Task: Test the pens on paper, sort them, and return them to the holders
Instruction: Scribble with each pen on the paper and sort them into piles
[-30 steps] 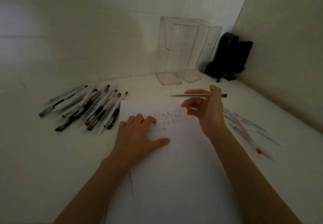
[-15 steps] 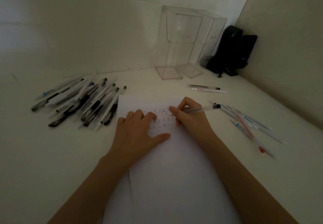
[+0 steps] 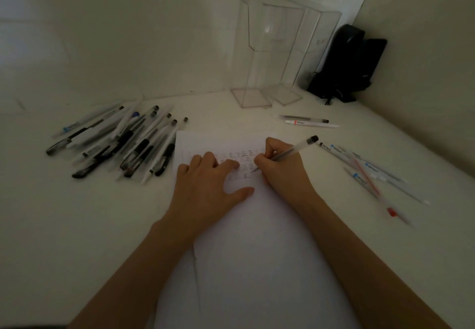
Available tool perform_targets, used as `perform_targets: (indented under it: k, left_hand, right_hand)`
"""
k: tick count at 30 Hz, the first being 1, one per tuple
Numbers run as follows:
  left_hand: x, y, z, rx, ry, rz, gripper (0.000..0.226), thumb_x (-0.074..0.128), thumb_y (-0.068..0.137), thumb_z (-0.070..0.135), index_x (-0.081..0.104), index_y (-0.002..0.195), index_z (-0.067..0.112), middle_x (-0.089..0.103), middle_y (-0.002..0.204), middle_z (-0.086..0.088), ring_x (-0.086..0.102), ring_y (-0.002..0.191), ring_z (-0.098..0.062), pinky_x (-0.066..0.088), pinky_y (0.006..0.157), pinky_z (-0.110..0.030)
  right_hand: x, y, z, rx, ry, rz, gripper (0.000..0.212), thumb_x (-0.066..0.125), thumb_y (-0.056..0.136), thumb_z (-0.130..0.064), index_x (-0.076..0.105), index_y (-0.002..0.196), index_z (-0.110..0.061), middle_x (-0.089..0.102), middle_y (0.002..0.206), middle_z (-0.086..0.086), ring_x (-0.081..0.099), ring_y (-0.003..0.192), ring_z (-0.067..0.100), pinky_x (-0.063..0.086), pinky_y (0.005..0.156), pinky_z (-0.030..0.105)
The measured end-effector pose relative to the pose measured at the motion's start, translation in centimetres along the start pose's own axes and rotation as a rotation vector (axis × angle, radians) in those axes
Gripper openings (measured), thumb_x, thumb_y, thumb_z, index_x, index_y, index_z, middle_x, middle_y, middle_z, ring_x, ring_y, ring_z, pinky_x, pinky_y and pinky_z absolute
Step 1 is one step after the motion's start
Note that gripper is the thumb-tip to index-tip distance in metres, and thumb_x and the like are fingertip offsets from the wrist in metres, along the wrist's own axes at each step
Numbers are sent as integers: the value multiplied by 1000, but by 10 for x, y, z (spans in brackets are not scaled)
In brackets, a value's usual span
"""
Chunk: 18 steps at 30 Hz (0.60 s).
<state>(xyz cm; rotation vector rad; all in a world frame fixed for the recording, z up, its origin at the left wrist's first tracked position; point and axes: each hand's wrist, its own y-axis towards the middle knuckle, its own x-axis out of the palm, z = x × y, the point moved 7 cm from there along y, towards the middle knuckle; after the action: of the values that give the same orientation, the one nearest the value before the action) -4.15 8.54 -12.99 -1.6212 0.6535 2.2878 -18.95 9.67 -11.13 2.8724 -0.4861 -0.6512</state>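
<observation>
Clear pen (image 3: 290, 152) tip on paper (image 3: 257, 251), pens (image 3: 123, 143) piled left, seemingly two holders (image 3: 270, 46)

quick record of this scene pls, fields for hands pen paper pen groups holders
left hand: flat on the paper, holding it down
right hand: grips a clear pen, tip on the paper
test marks: rows of small scribbles near the far edge
pen pile: on the table, left of the paper
right group: several pens right of the paper
pen pair: lying in front of the holders
holders: two, clear, upright, no pens inside
</observation>
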Motion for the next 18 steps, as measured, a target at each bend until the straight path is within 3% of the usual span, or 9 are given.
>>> perform_targets:
  k: [9,14,16,18]
  left_hand:
    - [0,1,2,16,-2,-17,86,7,57,80,40,128,43,35,98,8,38,101,-14,17,75,-29]
    - [2,1,3,31,-9,-33,85,9,59,80,39,130,42,37,101,7,38,102,-15,19,76,-28]
    - [-1,1,4,27,-34,-37,76,25,71,76,35,134,35,42,109,4,38,105,-17,23,79,-30]
    - [-3,1,7,18,-199,-16,59,45,88,45,27,140,22,44,117,-3,38,109,-20,27,86,-30]
  right_hand:
    - [-1,-2,0,-18,-17,-23,32,54,78,4,33,61,-13,29,52,3,27,45,10,23,42,21]
    - [0,-2,1,-23,-40,-29,37,55,75,3,30,58,-17,26,49,-8,25,46,5,23,44,18]
    - [-1,-1,2,-19,-31,-15,36,55,76,3,31,57,-17,28,47,-9,26,45,6,24,44,20]
    - [-5,0,3,-23,23,20,33,56,80,3,35,59,-12,35,46,0,30,40,7,26,42,20]
